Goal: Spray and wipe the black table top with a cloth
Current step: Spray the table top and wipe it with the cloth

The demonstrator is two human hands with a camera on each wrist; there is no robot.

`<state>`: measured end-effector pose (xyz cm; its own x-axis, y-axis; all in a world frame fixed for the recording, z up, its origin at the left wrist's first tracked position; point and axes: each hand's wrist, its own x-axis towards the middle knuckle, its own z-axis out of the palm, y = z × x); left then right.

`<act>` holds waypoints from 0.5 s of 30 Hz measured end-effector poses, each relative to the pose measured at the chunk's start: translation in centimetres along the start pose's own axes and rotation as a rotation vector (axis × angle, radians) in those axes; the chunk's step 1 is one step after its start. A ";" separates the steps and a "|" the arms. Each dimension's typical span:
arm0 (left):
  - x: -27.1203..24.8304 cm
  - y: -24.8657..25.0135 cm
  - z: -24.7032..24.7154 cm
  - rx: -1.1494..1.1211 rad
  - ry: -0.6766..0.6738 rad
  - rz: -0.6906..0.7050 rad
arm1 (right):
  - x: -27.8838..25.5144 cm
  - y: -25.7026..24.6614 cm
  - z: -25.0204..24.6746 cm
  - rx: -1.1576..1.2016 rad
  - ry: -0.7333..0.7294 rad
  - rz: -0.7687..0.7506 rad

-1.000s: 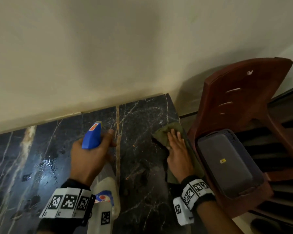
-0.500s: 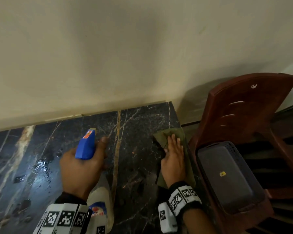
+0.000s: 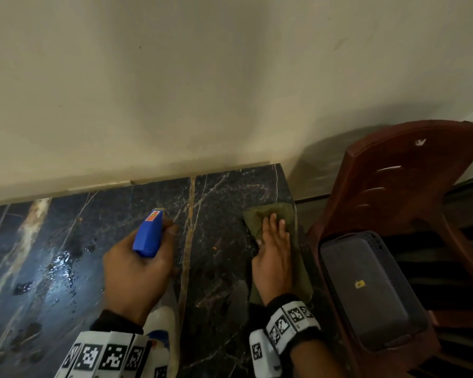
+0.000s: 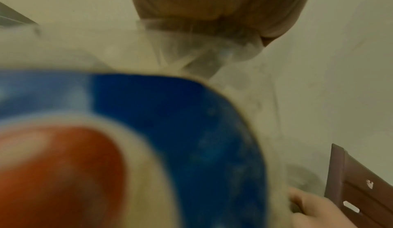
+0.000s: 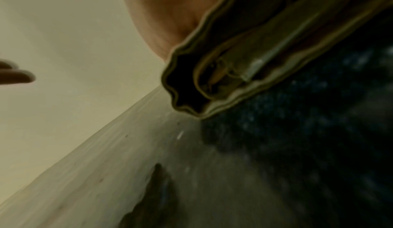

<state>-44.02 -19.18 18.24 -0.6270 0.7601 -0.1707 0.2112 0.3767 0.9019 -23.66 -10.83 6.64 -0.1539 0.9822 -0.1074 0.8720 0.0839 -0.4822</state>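
— Head view: left hand (image 3: 137, 271) grips the spray bottle (image 3: 148, 233) by its neck; light plastic?
— Probably. Right hand (image 3: 273, 257) lies flat on the soft green cloth (image 3: 284, 211) at the black table top (image 3: 224, 241) edge.

Head view looks down over table top (image 3: 224, 241); wrist views close, blurred, share wall (image 4: 340, 63).

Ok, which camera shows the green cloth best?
The head view: the green cloth lies flat at the table top's right edge, under the right hand that presses on it. The right wrist view shows only its folded hem, close up and blurred. The left wrist view does not show it.
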 end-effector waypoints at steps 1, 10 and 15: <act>0.0 0.0 0.0 0.010 0.004 0.011 | -0.6 -0.5 0.2 -0.006 -0.064 -0.090; 0.4 -0.3 -0.5 0.009 0.033 0.020 | 3.7 3.5 -2.4 0.016 0.016 0.025; 0.6 -0.3 -0.4 0.008 0.020 -0.015 | 1.7 1.0 -1.3 -0.030 -0.098 -0.111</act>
<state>-44.78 -19.04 17.98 -0.6449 0.7437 -0.1760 0.2075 0.3921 0.8962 -22.44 -8.89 7.08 -0.2932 0.9457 -0.1403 0.8605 0.1972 -0.4697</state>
